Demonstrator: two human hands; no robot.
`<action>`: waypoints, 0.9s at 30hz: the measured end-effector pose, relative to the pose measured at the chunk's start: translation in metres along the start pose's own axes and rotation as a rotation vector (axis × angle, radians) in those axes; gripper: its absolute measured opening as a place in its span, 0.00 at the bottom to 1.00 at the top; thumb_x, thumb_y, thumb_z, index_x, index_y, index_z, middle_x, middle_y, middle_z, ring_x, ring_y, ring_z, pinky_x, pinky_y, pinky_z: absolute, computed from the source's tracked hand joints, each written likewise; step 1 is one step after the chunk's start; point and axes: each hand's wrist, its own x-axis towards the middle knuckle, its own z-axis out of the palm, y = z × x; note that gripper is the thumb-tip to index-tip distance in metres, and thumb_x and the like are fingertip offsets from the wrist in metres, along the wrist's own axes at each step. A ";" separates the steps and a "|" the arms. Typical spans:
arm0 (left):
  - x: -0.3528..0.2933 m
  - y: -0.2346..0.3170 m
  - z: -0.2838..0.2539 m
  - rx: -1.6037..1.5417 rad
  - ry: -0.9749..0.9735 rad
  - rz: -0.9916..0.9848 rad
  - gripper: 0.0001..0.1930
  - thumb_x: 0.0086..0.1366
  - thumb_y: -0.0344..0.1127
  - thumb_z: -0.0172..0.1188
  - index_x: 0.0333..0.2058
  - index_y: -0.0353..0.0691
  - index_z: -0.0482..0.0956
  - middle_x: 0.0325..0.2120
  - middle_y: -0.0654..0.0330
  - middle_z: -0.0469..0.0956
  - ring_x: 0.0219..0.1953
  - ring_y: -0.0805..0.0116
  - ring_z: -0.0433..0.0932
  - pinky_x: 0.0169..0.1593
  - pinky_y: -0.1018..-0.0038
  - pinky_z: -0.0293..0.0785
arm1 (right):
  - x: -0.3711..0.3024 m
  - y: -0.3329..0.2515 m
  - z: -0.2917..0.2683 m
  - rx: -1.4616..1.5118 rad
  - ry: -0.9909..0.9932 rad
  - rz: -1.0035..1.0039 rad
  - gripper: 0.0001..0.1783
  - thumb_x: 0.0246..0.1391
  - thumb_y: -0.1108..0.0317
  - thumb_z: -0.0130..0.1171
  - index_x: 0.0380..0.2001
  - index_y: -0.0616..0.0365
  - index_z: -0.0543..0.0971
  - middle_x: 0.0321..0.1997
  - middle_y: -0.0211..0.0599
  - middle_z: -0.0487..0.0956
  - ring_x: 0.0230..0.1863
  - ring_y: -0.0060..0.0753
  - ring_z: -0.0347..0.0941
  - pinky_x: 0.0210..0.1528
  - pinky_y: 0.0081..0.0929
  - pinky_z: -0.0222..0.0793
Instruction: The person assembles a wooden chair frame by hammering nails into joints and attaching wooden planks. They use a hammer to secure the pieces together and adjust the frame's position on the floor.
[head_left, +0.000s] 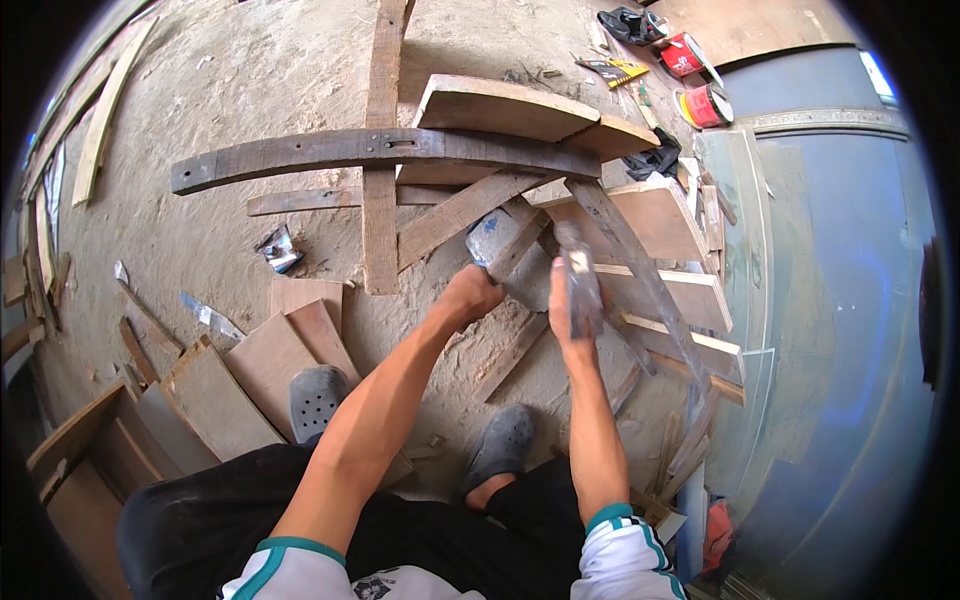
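My left hand [472, 296] is closed at the lower end of a short wooden piece [520, 248]. That piece lies across a grey block with blue marks [486, 236], partly covered by the wood. Just to the right, my right hand [568, 318] is wrapped round what looks like a hammer [576, 262], smeared by motion. Beyond both hands, a dark curved wooden bar [290, 157] with holes crosses an upright plank [380, 220]. A slanting brace [455, 225] runs between them. The fingertips of my left hand are partly hidden.
Boards [250, 365] lie at my left foot, beside a saw-like blade [212, 314]. Stacked planks [660, 215] stand at the right, next to a blue-grey panel [840, 300]. Red cans [705, 105] and a yellow-black set square [615, 70] are at the far right.
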 end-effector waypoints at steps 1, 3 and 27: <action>-0.001 -0.007 -0.005 0.002 0.031 0.008 0.18 0.56 0.44 0.59 0.31 0.31 0.78 0.18 0.52 0.76 0.20 0.62 0.77 0.27 0.65 0.72 | 0.004 -0.021 -0.012 0.013 -0.050 0.063 0.08 0.55 0.65 0.56 0.29 0.58 0.79 0.23 0.40 0.78 0.25 0.42 0.75 0.29 0.34 0.68; 0.003 -0.016 -0.002 0.008 0.067 0.054 0.18 0.56 0.44 0.59 0.34 0.31 0.78 0.21 0.49 0.78 0.23 0.59 0.79 0.30 0.64 0.73 | 0.014 -0.034 -0.027 0.096 0.014 -0.064 0.09 0.59 0.64 0.54 0.30 0.55 0.80 0.24 0.41 0.77 0.24 0.41 0.73 0.27 0.36 0.64; 0.012 -0.015 0.001 0.066 0.055 -0.002 0.17 0.55 0.43 0.59 0.35 0.33 0.80 0.32 0.41 0.80 0.39 0.47 0.80 0.41 0.60 0.74 | 0.011 -0.017 -0.012 0.028 0.023 -0.137 0.05 0.51 0.70 0.57 0.29 0.60 0.78 0.22 0.43 0.78 0.22 0.46 0.76 0.25 0.34 0.71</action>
